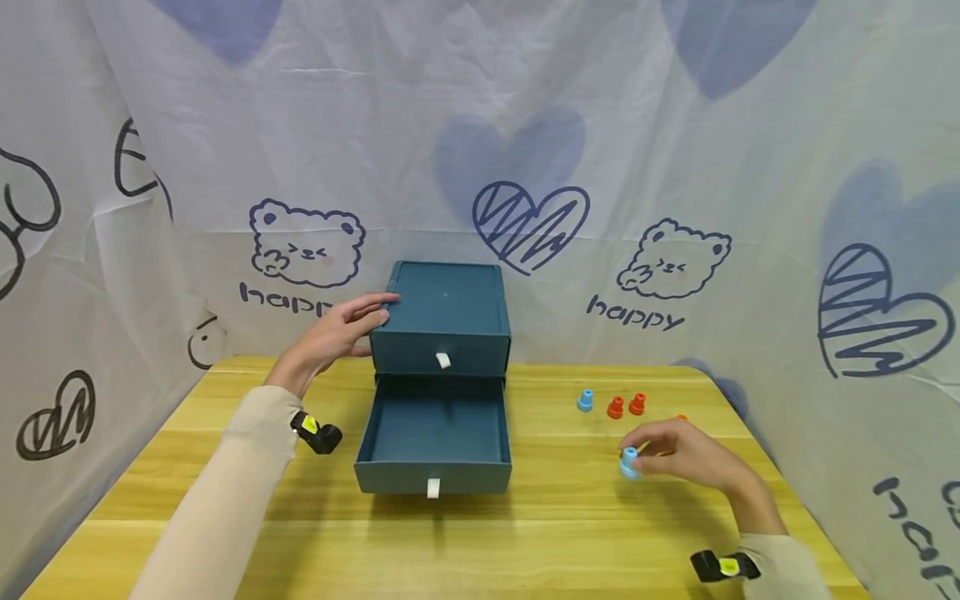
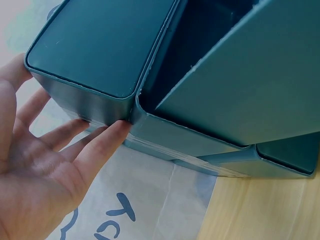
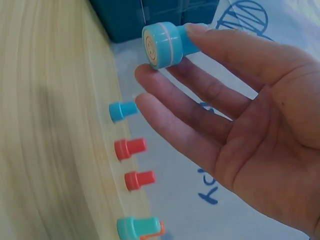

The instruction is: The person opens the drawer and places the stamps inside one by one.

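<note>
My right hand (image 1: pixel 686 454) pinches a light blue toy stamp (image 1: pixel 629 463) between thumb and fingers, above the table to the right of the drawers. In the right wrist view, the round patterned face of the held stamp (image 3: pixel 152 47) shows. My left hand (image 1: pixel 337 333) rests against the upper left side of a dark teal drawer box (image 1: pixel 447 300), fingertips along its top edge and side. Its lower drawer (image 1: pixel 432 477) is pulled out towards me, while the upper drawer (image 1: pixel 408 354) is closed. White tabs serve as pulls on both.
Behind the right hand stand a blue stamp (image 1: pixel 585 401) and two red stamps (image 1: pixel 615 407). An orange piece (image 1: pixel 682 417) peeks out past that hand, and a green stamp (image 3: pixel 137 228) shows in the right wrist view. A printed cloth (image 1: pixel 420 167) surrounds the wooden table (image 1: pixel 555 542).
</note>
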`<state>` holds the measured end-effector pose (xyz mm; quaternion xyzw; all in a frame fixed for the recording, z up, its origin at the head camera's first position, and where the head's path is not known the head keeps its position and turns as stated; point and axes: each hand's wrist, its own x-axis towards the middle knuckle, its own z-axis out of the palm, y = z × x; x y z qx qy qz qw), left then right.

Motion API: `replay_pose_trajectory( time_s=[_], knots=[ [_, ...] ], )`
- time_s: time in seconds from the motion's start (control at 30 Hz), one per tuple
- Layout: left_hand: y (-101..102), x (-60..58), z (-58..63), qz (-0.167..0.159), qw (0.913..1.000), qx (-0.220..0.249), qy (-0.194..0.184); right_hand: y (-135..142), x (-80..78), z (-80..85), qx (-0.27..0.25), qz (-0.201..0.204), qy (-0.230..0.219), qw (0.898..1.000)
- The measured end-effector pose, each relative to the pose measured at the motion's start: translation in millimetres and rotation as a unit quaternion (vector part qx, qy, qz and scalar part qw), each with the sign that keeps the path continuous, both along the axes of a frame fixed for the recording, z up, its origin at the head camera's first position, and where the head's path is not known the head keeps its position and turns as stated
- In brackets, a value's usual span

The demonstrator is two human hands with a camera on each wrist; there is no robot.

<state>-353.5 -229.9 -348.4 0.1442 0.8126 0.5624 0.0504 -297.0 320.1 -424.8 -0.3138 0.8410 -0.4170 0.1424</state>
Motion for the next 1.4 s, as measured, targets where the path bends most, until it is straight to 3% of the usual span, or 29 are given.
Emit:
replay_pose_trajectory(
  time_s=[0.63,1.03,1.4],
  knots=[
    [-1.7,1.0,-0.3,-0.006,1.0000,0.002,0.001,-51.6,-5.5,16.8,-0.006,0.050,0.013,0.999],
    [-0.1,1.7,0.4,-0.003,1.0000,-0.005,0.003,-85.0,-6.9,37.5,0.004,0.081,0.001,0.997],
    [-0.4,2.0,0.4,-0.009,0.9999,-0.005,0.004,-117.1,-12.2,60.0,-0.003,0.133,0.017,0.991]
  ],
)
